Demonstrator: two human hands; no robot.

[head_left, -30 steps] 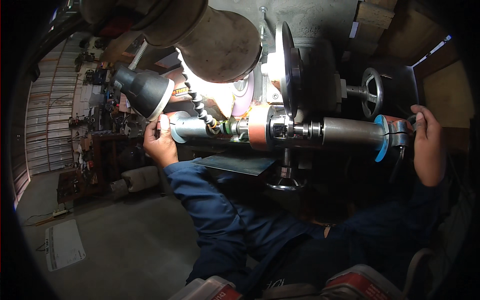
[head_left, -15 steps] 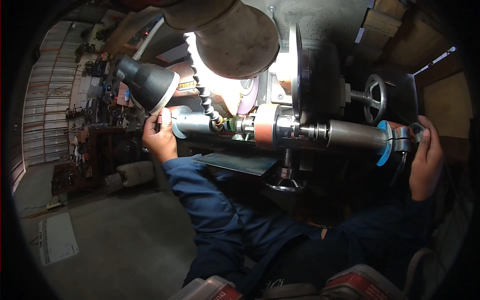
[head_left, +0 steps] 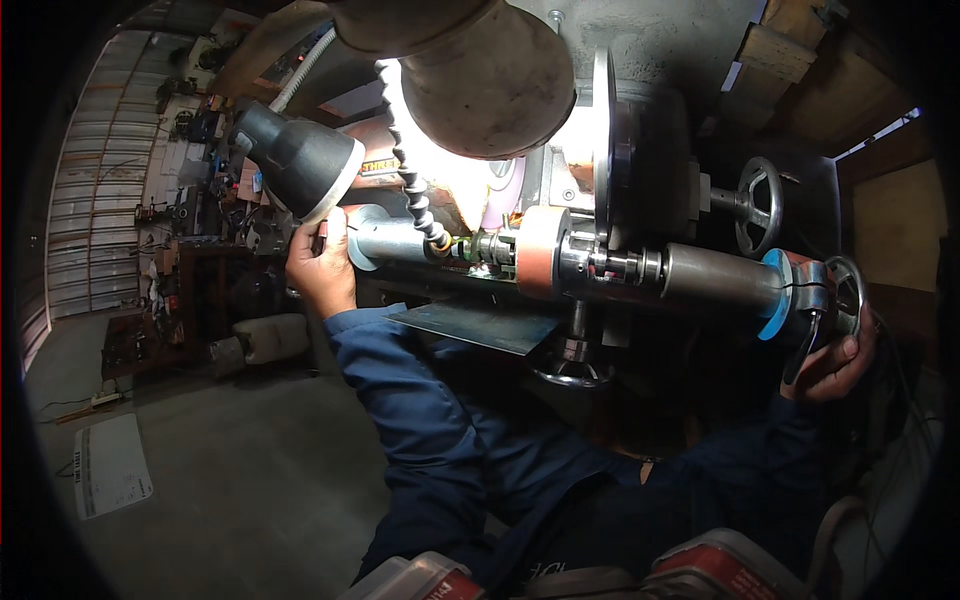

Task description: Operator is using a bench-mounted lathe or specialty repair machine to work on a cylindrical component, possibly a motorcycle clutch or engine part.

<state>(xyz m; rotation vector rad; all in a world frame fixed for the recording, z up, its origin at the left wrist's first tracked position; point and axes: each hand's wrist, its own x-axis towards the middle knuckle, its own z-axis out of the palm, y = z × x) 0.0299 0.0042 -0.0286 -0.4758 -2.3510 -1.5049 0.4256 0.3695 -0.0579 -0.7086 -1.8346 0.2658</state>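
Observation:
My left hand (head_left: 322, 268) is closed at the left end of a grey metal cylinder (head_left: 395, 242); what its fingers grip is mostly hidden behind that end. At the far right, my right hand (head_left: 843, 360) is closed on the lower rim of a shiny metal handwheel (head_left: 852, 290). The wheel sits just past a blue-edged collar (head_left: 776, 300) on a second grey cylinder (head_left: 715, 278). Between the two cylinders runs a line of metal parts with a broad reddish-brown ring (head_left: 543, 255). A pink grinding wheel (head_left: 505, 190) shows behind, partly hidden.
A black lamp (head_left: 295, 165) and a ribbed coolant hose (head_left: 408, 170) hang over the left cylinder. A big pale housing (head_left: 490, 80) blocks the top middle. Below the parts are a flat metal plate (head_left: 480, 325) and a lower handwheel (head_left: 572, 375). Another handwheel (head_left: 762, 207) stands back right.
My right hand has moved down around the handwheel, from its upper side to its lower rim. My left hand keeps its place at the left cylinder's end. The whole view has shifted slightly.

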